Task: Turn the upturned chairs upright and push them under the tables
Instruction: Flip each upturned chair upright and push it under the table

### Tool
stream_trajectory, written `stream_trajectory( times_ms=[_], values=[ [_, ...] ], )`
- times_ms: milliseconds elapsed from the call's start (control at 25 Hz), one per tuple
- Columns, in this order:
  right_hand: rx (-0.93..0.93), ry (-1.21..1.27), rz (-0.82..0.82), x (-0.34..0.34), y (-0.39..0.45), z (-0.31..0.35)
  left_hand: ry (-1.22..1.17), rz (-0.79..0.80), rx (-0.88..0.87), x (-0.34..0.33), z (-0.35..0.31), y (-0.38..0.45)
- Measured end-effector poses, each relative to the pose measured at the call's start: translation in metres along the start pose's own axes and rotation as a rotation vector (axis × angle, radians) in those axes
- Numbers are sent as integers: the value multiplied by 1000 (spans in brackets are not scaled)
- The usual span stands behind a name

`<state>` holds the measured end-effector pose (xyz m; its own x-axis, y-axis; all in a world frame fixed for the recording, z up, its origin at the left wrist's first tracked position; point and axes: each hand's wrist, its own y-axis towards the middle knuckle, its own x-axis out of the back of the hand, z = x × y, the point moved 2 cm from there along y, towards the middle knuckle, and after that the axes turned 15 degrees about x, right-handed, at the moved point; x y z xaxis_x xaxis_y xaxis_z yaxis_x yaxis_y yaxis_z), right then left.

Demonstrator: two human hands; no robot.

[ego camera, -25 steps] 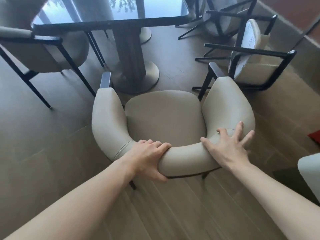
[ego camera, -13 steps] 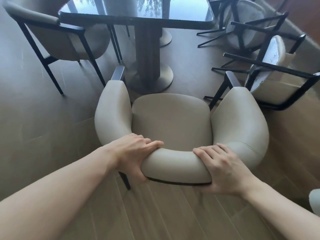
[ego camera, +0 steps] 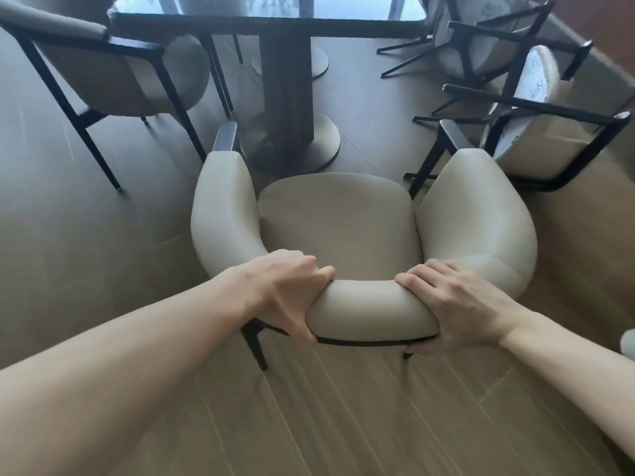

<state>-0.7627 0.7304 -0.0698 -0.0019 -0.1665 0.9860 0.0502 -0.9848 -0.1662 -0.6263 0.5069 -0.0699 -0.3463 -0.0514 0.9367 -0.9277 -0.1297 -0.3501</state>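
Note:
A cream upholstered chair (ego camera: 338, 228) with black legs stands upright in front of me, its seat facing the dark glass-topped table (ego camera: 268, 18). My left hand (ego camera: 288, 293) grips the curved backrest at its left part, thumb underneath. My right hand (ego camera: 453, 304) grips the same backrest at the right, fingers curled over the top. The chair's front edge is just short of the table's pedestal base (ego camera: 292, 146). Two more chairs lie tipped over at the right: one near (ego camera: 536, 132), one further back (ego camera: 481, 46).
Another upright chair (ego camera: 113, 73) stands at the table's left side. The wooden floor (ego camera: 343, 413) is bare around my arms. A wall skirting runs along the far right. A pale object (ego camera: 628, 343) shows at the right edge.
My right hand went from lying flat on the backrest to gripping it. The chair has moved forward, closer to the table's pedestal.

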Motion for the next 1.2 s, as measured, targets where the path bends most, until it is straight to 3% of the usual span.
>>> stream_trajectory(
  times_ms=[280,560,720,960,1200],
  values=[
    [48,-10,9,15,112,43,102,148,186,0,111,-48],
    [24,-43,16,22,171,47,-32,-137,165,-33,138,-58],
    [13,-47,-14,18,174,46,-20,-248,47,-34,152,-47],
    [6,-62,-37,26,213,27,105,-164,64,-16,196,-16],
    [11,-49,-32,30,240,-7,121,-184,39,-5,224,21]
  ],
)
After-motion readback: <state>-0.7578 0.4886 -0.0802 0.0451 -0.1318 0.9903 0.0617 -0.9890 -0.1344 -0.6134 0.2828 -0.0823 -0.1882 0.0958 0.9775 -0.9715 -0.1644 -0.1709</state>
